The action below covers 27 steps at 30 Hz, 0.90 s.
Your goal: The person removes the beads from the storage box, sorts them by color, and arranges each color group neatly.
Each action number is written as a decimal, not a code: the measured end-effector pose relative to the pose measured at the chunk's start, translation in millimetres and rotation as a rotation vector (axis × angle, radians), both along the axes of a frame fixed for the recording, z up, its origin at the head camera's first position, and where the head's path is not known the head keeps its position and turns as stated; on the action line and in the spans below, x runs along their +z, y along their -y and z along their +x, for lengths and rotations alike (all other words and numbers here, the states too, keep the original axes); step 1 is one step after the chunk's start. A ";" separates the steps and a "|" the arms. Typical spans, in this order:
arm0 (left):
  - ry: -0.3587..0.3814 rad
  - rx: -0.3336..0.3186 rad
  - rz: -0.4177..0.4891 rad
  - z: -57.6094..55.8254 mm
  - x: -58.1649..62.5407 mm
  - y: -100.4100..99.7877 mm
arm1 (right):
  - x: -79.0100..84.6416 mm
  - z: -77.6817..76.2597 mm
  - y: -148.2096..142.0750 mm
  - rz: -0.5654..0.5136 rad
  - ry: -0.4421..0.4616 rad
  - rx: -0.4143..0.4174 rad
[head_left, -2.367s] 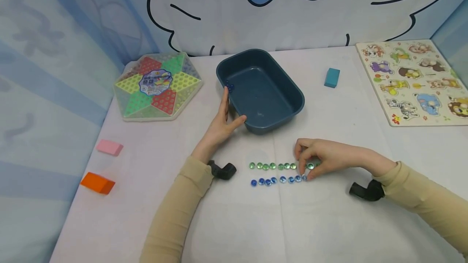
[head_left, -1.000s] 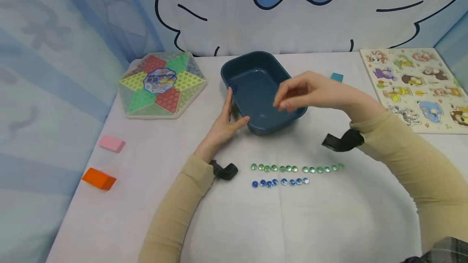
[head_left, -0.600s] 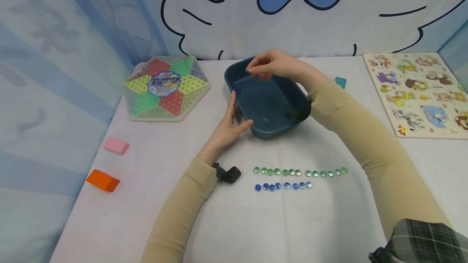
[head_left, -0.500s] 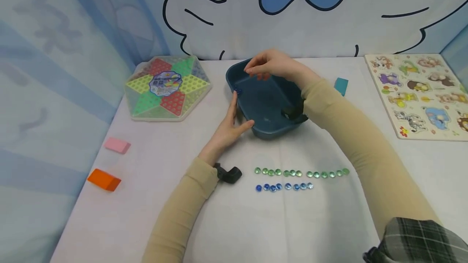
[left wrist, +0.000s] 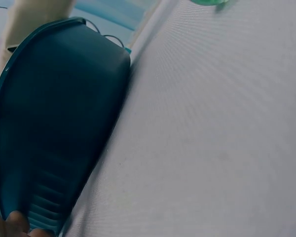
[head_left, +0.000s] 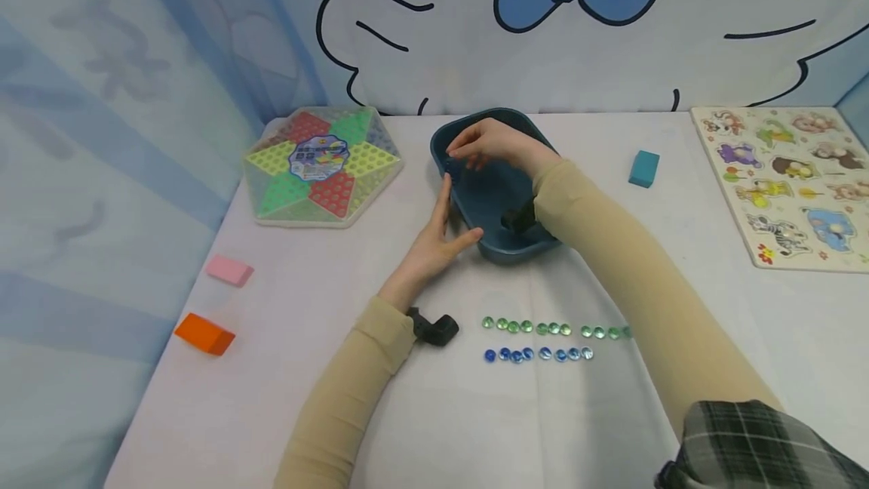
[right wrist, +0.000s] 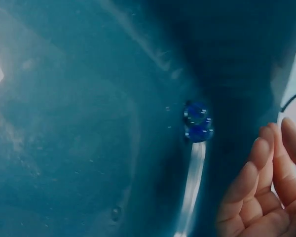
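Observation:
A dark blue-green plastic basin (head_left: 502,247) stands at the back of the table. My left hand (head_left: 429,251) rests against its left side, index finger and thumb stretched out along the outer wall. Over the basin's left end, my right hand (head_left: 489,143) reaches in with loosely bent fingers; nothing shows between its fingertips (right wrist: 259,148). Close to them, a small cluster of dark blue glass marbles (right wrist: 198,123) lies at the basin's edge. In front of the basin lie a row of green marbles (head_left: 526,327) and a shorter row of blue marbles (head_left: 517,357).
A hexagonal Chinese checkers box (head_left: 322,164) stands at the back left. Pink (head_left: 229,271) and orange (head_left: 205,334) blocks lie near the left edge. To the right are a teal block (head_left: 643,169) and an animal puzzle board (head_left: 787,179). The right sleeve (head_left: 638,285) covers the green row's end.
My right hand has let go of a marble at the blue row's right end, then moved up and left into the basin. My left hand stays at the basin's side. The head view has shifted slightly.

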<state>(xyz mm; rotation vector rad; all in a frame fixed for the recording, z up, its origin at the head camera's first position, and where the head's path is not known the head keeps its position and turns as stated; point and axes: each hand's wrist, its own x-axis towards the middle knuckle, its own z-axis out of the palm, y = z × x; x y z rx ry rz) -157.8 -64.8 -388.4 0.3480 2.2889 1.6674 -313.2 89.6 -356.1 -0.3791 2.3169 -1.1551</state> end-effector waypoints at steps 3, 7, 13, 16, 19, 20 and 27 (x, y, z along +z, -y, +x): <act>0.008 0.001 -0.014 0.8 1.2 -0.8 | -5.7 -2.0 1.7 0.057 -0.022 -0.018; 0.019 0.006 -0.031 1.7 3.4 -0.7 | -9.3 -1.8 4.9 0.139 -0.039 -0.031; 0.015 0.010 -0.016 -0.8 -2.0 -0.8 | -12.3 0.8 8.6 0.200 -0.042 -0.050; 0.000 0.018 -0.016 -6.4 -15.1 -0.8 | -14.0 1.8 9.7 0.225 -0.028 -0.054; -0.017 0.027 -0.024 -12.6 -29.3 -0.5 | -15.4 2.9 11.5 0.235 -0.014 -0.051; -0.021 0.030 -0.023 -13.3 -31.2 -0.5 | -15.5 3.3 12.2 0.234 -0.011 -0.053; -0.008 0.019 -0.015 -11.8 -26.4 -0.4 | -17.2 3.5 15.5 0.235 -0.008 -0.057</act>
